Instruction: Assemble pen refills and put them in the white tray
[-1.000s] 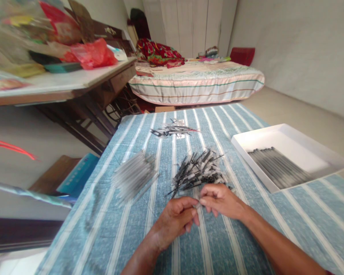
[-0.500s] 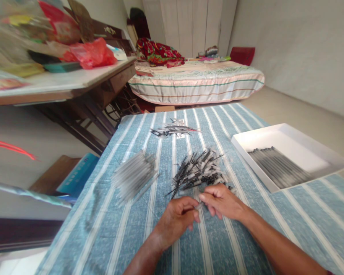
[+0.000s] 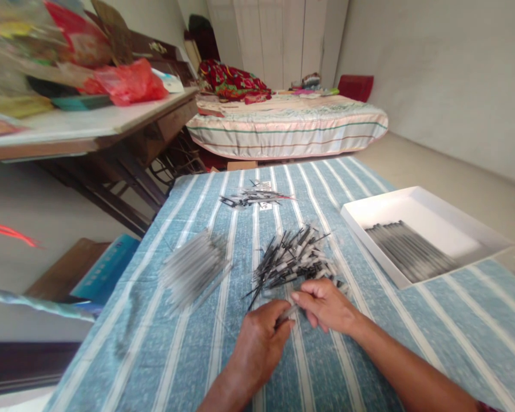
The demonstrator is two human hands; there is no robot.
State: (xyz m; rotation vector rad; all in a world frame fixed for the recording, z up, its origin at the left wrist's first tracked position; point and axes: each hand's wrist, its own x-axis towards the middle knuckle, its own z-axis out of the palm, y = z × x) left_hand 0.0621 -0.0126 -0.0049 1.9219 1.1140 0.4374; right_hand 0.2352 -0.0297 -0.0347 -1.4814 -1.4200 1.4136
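My left hand [image 3: 264, 332] and my right hand [image 3: 325, 304] meet at the near side of the middle pile. Between their fingertips runs a slim greyish pen barrel [image 3: 288, 312], slanting up to the right. Both hands are closed on it, and the fingers cover its ends. Just beyond them lies a loose heap of black and whitish pen parts [image 3: 294, 257]. Left of that heap, translucent pen barrels [image 3: 197, 263] lie side by side in a blurred stack. Farther back is a smaller bunch of thin dark and clear pieces [image 3: 255, 197], partly over a printed white label.
At the right, an open white box [image 3: 450, 223] holds a row of dark pens [image 3: 409, 246]. Blue striped cloth [image 3: 146, 343] covers the table. A side table [image 3: 124, 117] with plastic bags stands at the left, and a bed [image 3: 287, 129] stands behind.
My left hand has turned and its fingers have closed more around the barrel, more of which shows between the hands. The whole view has shifted slightly.
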